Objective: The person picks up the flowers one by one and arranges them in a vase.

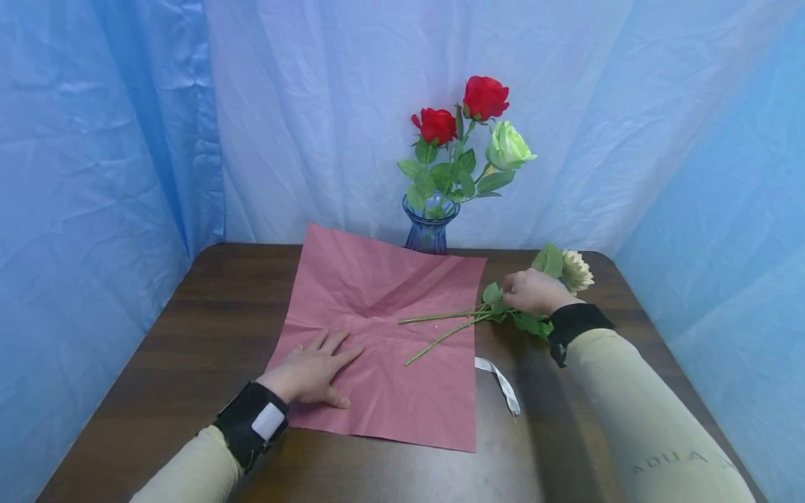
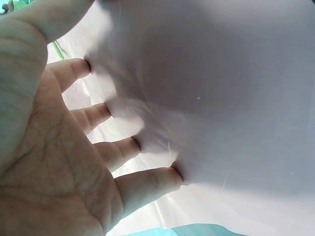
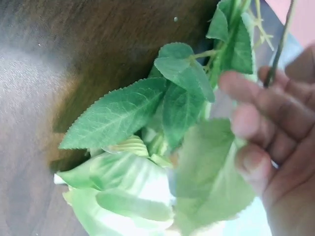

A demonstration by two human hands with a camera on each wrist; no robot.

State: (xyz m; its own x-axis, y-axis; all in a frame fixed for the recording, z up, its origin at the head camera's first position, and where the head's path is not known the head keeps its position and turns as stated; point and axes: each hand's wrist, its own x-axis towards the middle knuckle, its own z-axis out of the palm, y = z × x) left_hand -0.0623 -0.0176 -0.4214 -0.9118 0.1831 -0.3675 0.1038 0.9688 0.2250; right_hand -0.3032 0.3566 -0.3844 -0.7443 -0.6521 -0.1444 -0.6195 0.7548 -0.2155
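Note:
A sheet of dusky pink wrapping paper lies creased on the table, and my left hand rests on its left part with fingers spread. In the left wrist view the fingertips press on the paper. Over the table right of the sheet, my right hand holds a flower stem in curled fingers. A cream flower shows just beyond this hand. Two green stems reach left over the paper from leaves beneath the hand. A pale green flower with serrated leaves appears in the right wrist view.
Behind the paper stands a blue glass vase with two red roses and a pale green rose. A white ribbon sticks out from under the paper's right edge. Blue curtains surround the dark wooden table.

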